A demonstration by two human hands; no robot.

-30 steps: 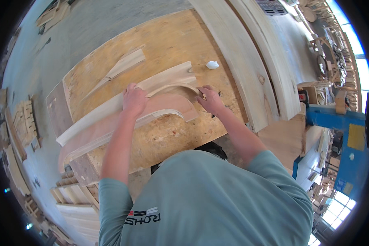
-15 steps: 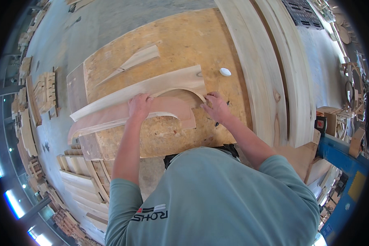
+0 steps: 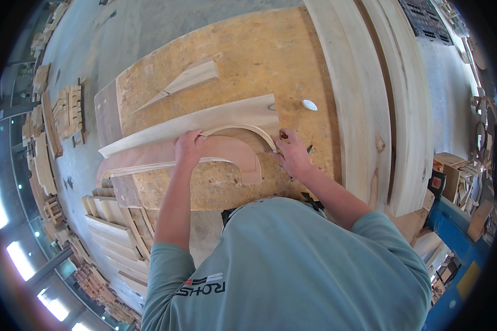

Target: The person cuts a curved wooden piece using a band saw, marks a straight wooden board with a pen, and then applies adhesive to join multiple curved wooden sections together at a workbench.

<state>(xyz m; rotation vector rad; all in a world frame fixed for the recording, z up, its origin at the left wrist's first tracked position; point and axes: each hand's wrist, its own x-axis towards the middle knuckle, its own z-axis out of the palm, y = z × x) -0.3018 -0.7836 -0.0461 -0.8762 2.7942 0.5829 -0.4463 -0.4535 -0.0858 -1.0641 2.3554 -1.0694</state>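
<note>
Wood strip, curved into an arch, is met by two hands on a worktable

By the yellowish worktable (image 3: 259,49), most of the middle is filled. Along its right side, two long thick planks (image 3: 356,88) are laid next to each other, with a dark gap left between them. Across the table a long pale board (image 3: 221,117) is placed, its right end cut straight. Partly beside it, on the person's side, a reddish curved panel (image 3: 226,148) is laid, bent downward at both ends. Farther away, a tapered wood piece (image 3: 193,77) is seen, pointed to the left. Above the right part of the pale board, the thin curved strip (image 3: 258,131) is located, arched away from the person. Its left end is reached by the left hand (image 3: 189,148), which is rested on the reddish panel with fingers bent; whether the strip is gripped cannot be told. At its right end, the right hand (image 3: 291,153) is placed with thumb and forefinger partly parted; a firm hold cannot be confirmed. Near the planks, a small white object (image 3: 310,105) is set down.
</note>
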